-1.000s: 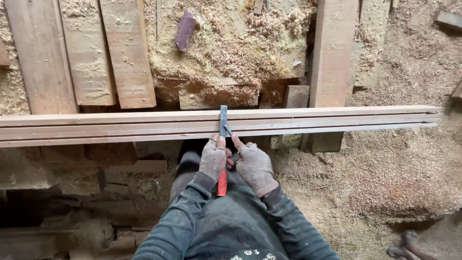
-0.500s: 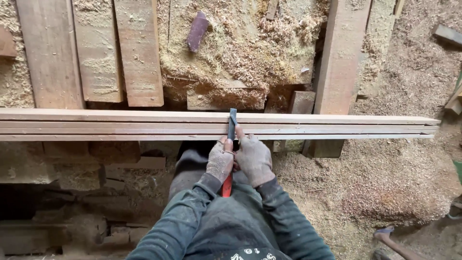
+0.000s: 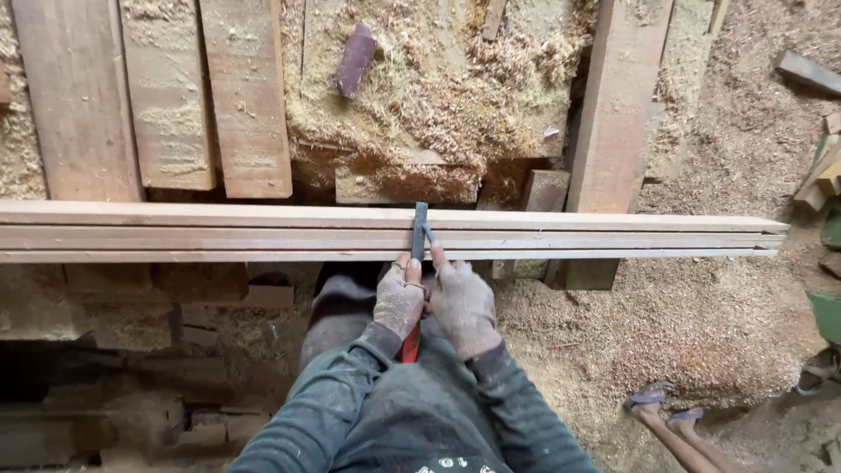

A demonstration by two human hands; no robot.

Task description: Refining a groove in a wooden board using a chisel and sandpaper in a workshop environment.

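Observation:
Three long wooden strips (image 3: 219,235) lie side by side, running left to right in front of me. A dark metal square (image 3: 420,229) with a red handle rests across them. My left hand (image 3: 399,300), in a dusty glove, grips the tool just below the strips. Pressed against it on the right is my right hand (image 3: 462,302), also gloved, its fingers on the blade and a pencil-like tip at the strips' near edge.
Wide planks (image 3: 166,96) lie beyond the strips at the left, an upright beam (image 3: 618,105) at the right. Sawdust covers the ground, with a purple block (image 3: 356,58) on it. Another person's sandalled feet (image 3: 659,405) show at the lower right.
The view has drifted slightly, so the strips and hands sit a little lower and to the right. Both hands keep their hold on the square. Another person's feet have come into view.

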